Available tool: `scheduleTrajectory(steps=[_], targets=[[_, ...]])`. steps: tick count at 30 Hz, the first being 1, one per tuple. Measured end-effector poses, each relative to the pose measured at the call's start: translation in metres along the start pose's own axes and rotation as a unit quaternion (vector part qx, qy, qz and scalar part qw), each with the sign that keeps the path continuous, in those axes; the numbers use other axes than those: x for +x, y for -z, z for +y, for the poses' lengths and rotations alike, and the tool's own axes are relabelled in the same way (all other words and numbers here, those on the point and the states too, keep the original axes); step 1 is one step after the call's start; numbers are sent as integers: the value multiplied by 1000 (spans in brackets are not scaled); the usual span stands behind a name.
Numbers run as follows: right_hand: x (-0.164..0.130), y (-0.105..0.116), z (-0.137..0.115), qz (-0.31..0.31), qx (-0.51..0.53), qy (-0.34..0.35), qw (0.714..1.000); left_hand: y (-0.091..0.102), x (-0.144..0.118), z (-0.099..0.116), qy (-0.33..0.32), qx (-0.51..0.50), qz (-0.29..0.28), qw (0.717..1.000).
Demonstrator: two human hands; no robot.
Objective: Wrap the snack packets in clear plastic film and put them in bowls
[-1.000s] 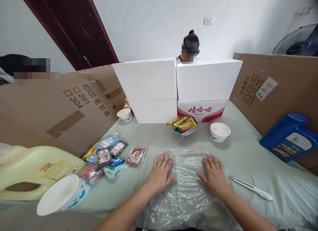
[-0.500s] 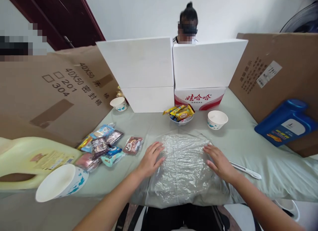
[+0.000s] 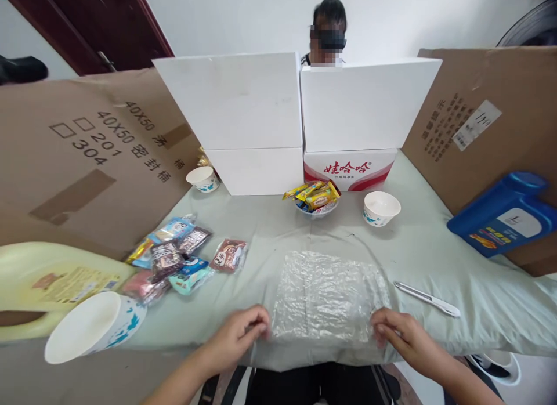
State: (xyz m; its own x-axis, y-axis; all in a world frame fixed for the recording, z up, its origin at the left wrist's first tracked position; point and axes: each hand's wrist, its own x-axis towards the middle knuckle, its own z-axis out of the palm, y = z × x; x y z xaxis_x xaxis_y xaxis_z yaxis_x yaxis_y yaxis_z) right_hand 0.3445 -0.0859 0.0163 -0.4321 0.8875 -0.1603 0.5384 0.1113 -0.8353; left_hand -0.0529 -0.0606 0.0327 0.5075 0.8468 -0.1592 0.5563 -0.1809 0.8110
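Left hand [image 3: 239,333] curled, fingertips pinched on near left corner of plastic sheet [image 3: 328,295]. Right hand [image 3: 398,334] likewise closed on near right corner. Sheet lay flat, crinkled, at near edge of table [image 3: 435,248]. Just right of sheet: white knife [image 3: 426,299]. Left of sheet: scattered snack packets [image 3: 178,259]; nearer and further left, tipped paper bowl [image 3: 87,326]. Beyond sheet: bowl of wrapped sweets [image 3: 316,199], beside it upright paper cup [image 3: 381,208]. Further back: white boxes [image 3: 300,103].
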Motion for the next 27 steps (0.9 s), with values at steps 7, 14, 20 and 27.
scheduleTrajectory(steps=[7,14,20,27], targets=[[51,-7,19,257,-156,-125,945,-9,82,-2,83,69,247,963],[59,-9,30,262,-341,-204,879,-26,125,5,106,334,241,905],[59,-9,34,263,-381,-187,866,-22,122,17,136,332,238,903],[57,-10,41,257,-365,-178,877,-37,126,16,165,278,234,917]])
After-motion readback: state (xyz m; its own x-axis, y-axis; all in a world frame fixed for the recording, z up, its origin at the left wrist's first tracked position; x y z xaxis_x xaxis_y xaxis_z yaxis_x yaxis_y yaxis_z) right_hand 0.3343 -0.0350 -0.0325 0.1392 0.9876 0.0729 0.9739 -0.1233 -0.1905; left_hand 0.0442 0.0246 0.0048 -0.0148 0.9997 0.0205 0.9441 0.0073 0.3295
